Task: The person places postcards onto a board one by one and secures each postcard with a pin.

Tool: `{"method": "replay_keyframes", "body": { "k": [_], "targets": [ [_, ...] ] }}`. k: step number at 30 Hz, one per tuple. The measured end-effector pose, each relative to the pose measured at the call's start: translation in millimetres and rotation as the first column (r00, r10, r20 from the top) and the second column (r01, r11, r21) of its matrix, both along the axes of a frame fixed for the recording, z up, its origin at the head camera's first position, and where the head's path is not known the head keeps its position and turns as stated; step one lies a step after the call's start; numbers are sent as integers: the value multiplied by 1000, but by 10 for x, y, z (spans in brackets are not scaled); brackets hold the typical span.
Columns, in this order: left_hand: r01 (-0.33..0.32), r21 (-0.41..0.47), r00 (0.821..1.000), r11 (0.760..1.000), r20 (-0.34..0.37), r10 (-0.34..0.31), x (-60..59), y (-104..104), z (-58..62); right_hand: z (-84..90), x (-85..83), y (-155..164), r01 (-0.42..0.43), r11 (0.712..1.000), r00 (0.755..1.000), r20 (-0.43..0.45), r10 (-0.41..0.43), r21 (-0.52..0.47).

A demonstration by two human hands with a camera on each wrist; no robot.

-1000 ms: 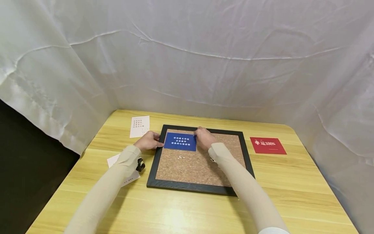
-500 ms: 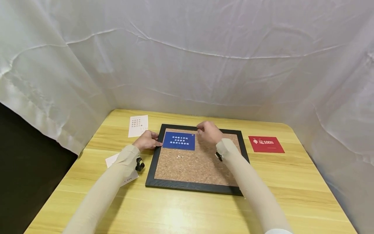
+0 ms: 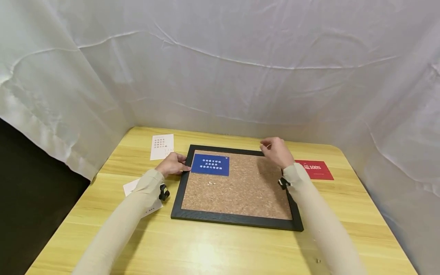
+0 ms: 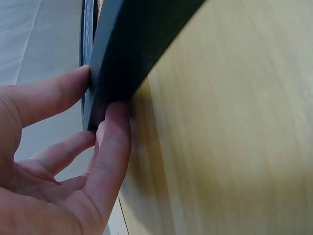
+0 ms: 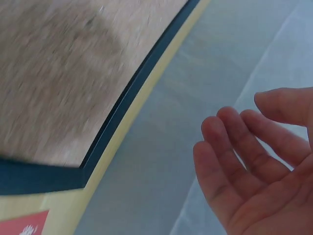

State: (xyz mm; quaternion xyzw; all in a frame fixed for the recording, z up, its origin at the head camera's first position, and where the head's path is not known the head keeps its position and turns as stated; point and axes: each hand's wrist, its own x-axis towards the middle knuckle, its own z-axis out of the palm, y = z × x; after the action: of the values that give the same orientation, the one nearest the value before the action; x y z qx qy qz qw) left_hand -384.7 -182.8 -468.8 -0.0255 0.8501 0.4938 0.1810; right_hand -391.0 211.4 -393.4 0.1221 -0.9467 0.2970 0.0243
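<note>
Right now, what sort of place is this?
Possibly a curtained-off work booth: pale curtains hang behind and on both sides of a wooden table bearing a corkboard and a red card.

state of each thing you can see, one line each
framed cork board, cork side up
left hand, gripping the board's edge
right hand, raised, holding nothing
blue card, print up on the board
red card, print up, partly hidden
far white card, print up
near white card, partly hidden by left sleeve
curtain, creased

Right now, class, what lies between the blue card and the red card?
In the head view: bare cork beside the blue card, then the black frame's right side, partly hidden by the right hand and sleeve, before the red card.
</note>
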Motion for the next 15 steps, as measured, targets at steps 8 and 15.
{"method": "replay_keyframes", "body": {
  "k": [8,15],
  "targets": [
    [0,4,1000,1000,8,0,27,12,4,48,100,481,118,993,991,-58,-120,-31],
    [0,11,1000,1000,3,0,35,25,-5,61,203,867,247,966,966,-63,-252,-77]
  ]
}}
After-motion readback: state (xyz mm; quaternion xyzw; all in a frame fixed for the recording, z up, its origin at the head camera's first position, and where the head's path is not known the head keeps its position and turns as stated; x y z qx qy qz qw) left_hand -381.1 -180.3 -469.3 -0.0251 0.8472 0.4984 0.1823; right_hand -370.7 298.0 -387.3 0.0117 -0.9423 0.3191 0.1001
